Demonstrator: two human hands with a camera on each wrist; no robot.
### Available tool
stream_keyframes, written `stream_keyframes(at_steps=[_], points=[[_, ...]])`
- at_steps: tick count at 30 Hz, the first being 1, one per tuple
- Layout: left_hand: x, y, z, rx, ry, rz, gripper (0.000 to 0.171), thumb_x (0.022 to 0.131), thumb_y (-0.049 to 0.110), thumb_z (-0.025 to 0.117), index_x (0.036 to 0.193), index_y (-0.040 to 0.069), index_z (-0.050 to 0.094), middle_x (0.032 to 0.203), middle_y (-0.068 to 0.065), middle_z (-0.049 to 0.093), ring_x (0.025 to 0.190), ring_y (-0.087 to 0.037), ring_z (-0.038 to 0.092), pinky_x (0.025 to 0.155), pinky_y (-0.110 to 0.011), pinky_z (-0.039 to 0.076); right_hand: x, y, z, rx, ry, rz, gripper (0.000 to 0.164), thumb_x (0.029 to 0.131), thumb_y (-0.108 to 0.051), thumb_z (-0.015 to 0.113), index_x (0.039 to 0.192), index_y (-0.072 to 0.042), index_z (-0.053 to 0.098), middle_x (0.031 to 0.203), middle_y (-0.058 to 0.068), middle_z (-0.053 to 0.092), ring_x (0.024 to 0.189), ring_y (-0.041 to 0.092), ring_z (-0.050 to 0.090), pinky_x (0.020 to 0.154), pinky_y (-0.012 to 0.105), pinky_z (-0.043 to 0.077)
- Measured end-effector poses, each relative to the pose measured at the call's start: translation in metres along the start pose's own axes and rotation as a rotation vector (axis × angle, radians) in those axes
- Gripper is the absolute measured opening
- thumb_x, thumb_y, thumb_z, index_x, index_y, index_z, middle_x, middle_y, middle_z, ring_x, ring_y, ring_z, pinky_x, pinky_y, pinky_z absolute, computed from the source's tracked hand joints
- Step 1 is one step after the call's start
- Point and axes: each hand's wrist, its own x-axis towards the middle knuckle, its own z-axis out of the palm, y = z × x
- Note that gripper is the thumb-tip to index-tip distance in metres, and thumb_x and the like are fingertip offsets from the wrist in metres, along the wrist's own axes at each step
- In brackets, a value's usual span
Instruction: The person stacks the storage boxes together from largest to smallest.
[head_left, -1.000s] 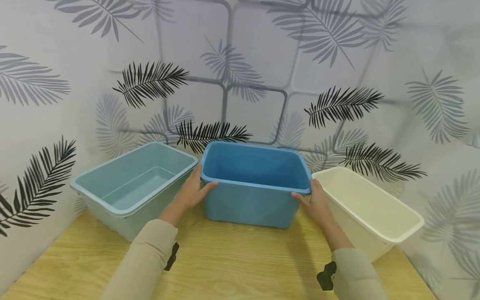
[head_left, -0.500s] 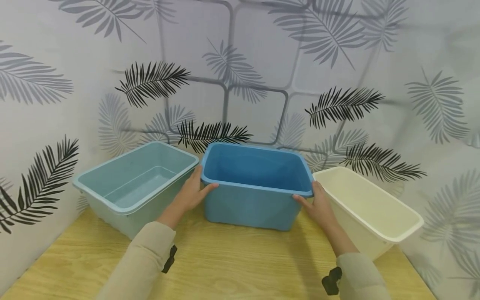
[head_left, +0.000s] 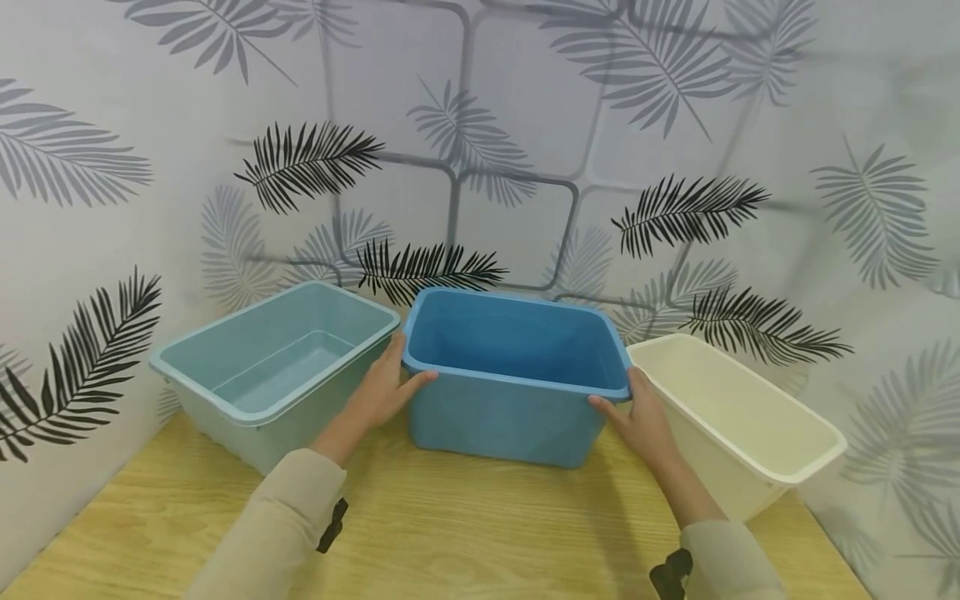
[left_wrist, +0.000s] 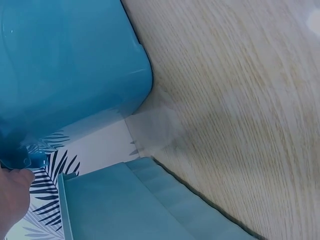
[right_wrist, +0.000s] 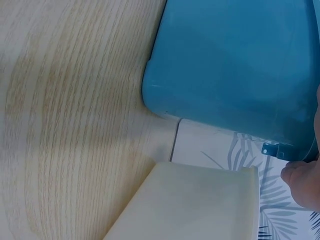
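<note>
Blue bin (head_left: pixel 498 421), at the centre of the frame, sits slightly lower than a second ago, its rim (head_left: pixel 517 382) pinched at either end by left hand (head_left: pixel 381 387) and right hand (head_left: pixel 643 421).

A pale yellow tabletop with fine wood grain (head_left: pixel 465 533) carries three open containers. A deep blue rectangular plastic tub with rounded corners (head_left: pixel 495 421) stands upright on it, its base meeting the surface. To the left of the blue tub, just beside it and set at an angle, stands a grey-green rectangular plastic tub (head_left: pixel 277 435). To its right, also angled, stands a cream rectangular plastic tub (head_left: pixel 727 475). A soft shadow (head_left: pixel 609 508) falls across the grain in front of the blue tub's right corner.
</note>
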Motion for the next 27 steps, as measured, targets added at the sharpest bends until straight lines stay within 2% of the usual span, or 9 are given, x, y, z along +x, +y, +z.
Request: stream_keyframes(at_steps=[7, 17, 27], points=[[-0.005, 0.0, 0.001, -0.001, 0.017, 0.006, 0.087, 0.09, 0.043, 0.055, 0.146, -0.004, 0.009, 0.152, -0.028, 0.012, 0.139, -0.043, 0.018, 0.111, -0.054, 0.022, -0.006, -0.004, -0.001, -0.017, -0.01, 0.012, 0.076, 0.083, -0.023, 0.069, 0.137, 0.014, 0.031, 0.137, 0.033, 0.038, 0.128, 0.046, 0.037, 0.106, 0.056, 0.03], [-0.011, 0.002, 0.0, 0.004, 0.0, -0.017, 0.091, 0.089, 0.047, 0.055, 0.147, -0.002, 0.006, 0.154, -0.024, 0.008, 0.14, -0.041, 0.018, 0.111, -0.053, 0.023, -0.014, -0.004, -0.004, -0.019, 0.011, 0.012, 0.077, 0.082, -0.029, 0.069, 0.139, 0.009, 0.032, 0.138, 0.03, 0.04, 0.127, 0.045, 0.039, 0.103, 0.056, 0.033], [-0.02, 0.005, -0.003, -0.01, 0.001, -0.013, 0.09, 0.088, 0.047, 0.056, 0.147, -0.002, 0.009, 0.153, -0.023, 0.014, 0.139, -0.039, 0.02, 0.111, -0.054, 0.025, -0.023, -0.011, -0.007, -0.038, -0.025, 0.072, 0.081, 0.084, -0.034, 0.067, 0.14, 0.01, 0.028, 0.142, 0.031, 0.034, 0.13, 0.047, 0.035, 0.104, 0.058, 0.032]])
